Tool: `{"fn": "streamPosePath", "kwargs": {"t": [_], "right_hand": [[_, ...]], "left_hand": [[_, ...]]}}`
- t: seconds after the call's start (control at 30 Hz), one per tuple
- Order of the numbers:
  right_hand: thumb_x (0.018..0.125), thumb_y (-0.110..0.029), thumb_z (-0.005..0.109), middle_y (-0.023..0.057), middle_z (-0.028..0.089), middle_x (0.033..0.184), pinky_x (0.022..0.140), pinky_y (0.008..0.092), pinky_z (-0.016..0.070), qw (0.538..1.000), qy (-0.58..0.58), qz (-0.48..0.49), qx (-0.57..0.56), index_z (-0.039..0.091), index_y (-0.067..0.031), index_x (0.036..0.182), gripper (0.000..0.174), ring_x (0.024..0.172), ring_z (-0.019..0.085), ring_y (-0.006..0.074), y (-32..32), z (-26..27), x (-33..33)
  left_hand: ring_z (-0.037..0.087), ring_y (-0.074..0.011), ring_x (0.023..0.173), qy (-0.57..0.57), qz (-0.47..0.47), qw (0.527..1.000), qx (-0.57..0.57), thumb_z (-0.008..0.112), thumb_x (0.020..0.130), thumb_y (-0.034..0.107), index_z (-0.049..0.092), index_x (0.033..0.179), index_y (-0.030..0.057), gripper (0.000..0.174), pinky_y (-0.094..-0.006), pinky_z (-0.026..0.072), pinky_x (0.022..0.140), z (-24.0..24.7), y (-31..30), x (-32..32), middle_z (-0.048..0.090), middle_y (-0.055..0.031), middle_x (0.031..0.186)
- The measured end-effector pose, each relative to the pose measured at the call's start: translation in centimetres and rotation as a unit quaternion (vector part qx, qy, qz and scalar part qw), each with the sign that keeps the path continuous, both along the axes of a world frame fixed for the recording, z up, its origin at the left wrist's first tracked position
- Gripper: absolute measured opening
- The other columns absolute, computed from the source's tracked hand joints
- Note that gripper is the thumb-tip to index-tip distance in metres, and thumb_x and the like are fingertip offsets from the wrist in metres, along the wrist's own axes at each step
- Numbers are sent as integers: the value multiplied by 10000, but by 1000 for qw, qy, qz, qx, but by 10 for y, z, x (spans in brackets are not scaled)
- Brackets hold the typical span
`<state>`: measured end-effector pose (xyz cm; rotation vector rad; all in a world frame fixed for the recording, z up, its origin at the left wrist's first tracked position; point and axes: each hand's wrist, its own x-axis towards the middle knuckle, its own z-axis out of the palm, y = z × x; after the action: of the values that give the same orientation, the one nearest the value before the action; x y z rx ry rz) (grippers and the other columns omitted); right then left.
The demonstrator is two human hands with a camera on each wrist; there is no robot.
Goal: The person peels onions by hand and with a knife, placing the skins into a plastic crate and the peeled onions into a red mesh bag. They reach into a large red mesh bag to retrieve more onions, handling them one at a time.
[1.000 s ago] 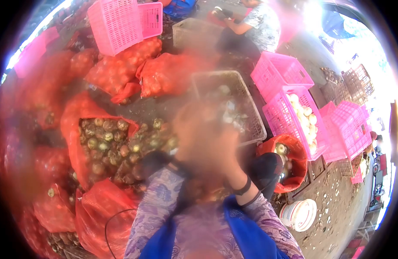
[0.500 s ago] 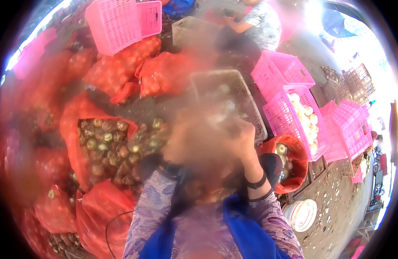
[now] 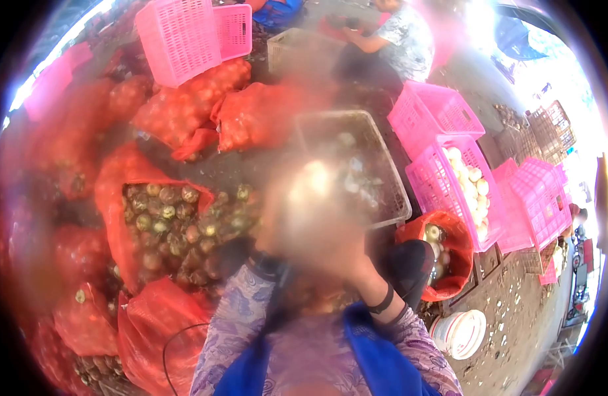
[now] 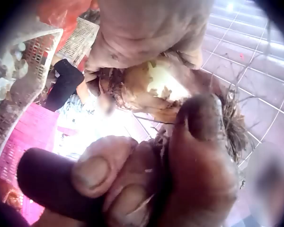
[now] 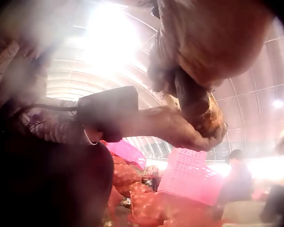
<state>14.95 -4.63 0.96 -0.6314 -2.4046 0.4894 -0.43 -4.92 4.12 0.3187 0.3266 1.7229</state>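
Observation:
Both hands meet in front of the chest, badly blurred in the head view. My left hand (image 4: 151,28) holds a brown-skinned onion (image 4: 154,90), its curled fingers also showing around it in the right wrist view. Pale flesh shows where skin is gone, and dry roots (image 4: 236,123) stick out at one end. My right hand (image 4: 199,156) presses its thumb against the onion near the roots. Its other fingers curl over a dark, rounded, handle-like thing (image 4: 52,179), whose far end is hidden.
A shallow crate (image 3: 383,158) with pale scraps lies ahead. At left, an open red net sack (image 3: 112,218) spills unpeeled onions. To the right stand pink crates (image 3: 422,171), one with peeled onions, a red-lined tub (image 3: 465,264) and a white bucket (image 3: 459,333). Another person (image 3: 406,43) sits beyond.
My right hand has swung out to the right and come back in against the left. A bright pale patch now shows above the hands. The surroundings stay put.

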Motion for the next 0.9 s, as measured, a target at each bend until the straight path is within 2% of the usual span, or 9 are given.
{"fn": "streamPosePath", "kwargs": {"t": [0.2,0.27,0.33,0.43,0.53,0.63,0.77,0.83,0.9], "right_hand": [[865,-192,729,120,695,1045,868,443,518,983,106,-20,-148,721,-56,1088,261,983,652,308,-18,29,3],[837,-167,755,162,724,1045,815,437,547,976,39,-212,23,668,-13,1212,414,936,701,288,5,35,9],[846,-146,743,208,704,1001,806,439,545,944,161,-202,-206,669,-8,1213,400,901,687,365,42,22,24],[890,-90,666,236,693,1000,808,429,542,971,59,-230,-31,666,-4,1197,319,908,665,415,78,33,26],[913,-43,593,240,694,1009,819,427,539,965,71,-251,5,664,4,1179,280,932,663,424,76,38,27],[920,-20,546,261,683,1040,820,440,542,984,-22,-140,-104,644,5,1220,317,949,665,448,42,56,37],[900,8,529,264,676,992,798,454,548,989,-16,-126,-78,623,3,1256,368,938,671,461,20,63,33],[884,31,516,269,673,950,772,457,552,997,-22,-56,-57,617,3,1253,384,916,668,478,22,79,34],[876,36,520,273,671,941,764,467,550,998,-15,-47,-37,619,4,1238,377,916,665,481,8,102,26]], "left_hand": [[653,-264,1086,-9,28,997,77,658,878,328,610,1168,104,369,-415,551,959,-33,9,-37,662,-106,1184],[653,-271,1085,5,33,995,91,668,868,338,608,1163,107,380,-421,552,956,-38,9,-42,662,-108,1184],[652,-278,1083,17,32,994,104,678,858,349,606,1159,109,392,-427,554,953,-42,12,-42,662,-110,1183],[658,-304,1085,22,78,992,99,674,854,402,584,1258,76,527,-448,565,935,-24,7,-28,663,-126,1199],[660,-306,1090,37,84,992,92,666,860,406,566,1294,57,566,-446,568,932,-22,6,-27,662,-134,1213],[663,-307,1095,75,74,990,99,658,866,409,549,1330,38,604,-443,571,929,-26,11,-30,661,-142,1226],[665,-309,1100,122,66,984,109,650,871,413,531,1366,20,643,-441,574,925,-20,14,-31,660,-150,1239],[673,-310,1105,478,183,856,70,626,883,420,488,1414,-36,713,-427,583,910,0,8,-27,654,-179,1269],[674,-308,1102,479,198,852,74,620,883,420,492,1405,-40,708,-421,583,907,-4,8,-26,652,-186,1272]]}}
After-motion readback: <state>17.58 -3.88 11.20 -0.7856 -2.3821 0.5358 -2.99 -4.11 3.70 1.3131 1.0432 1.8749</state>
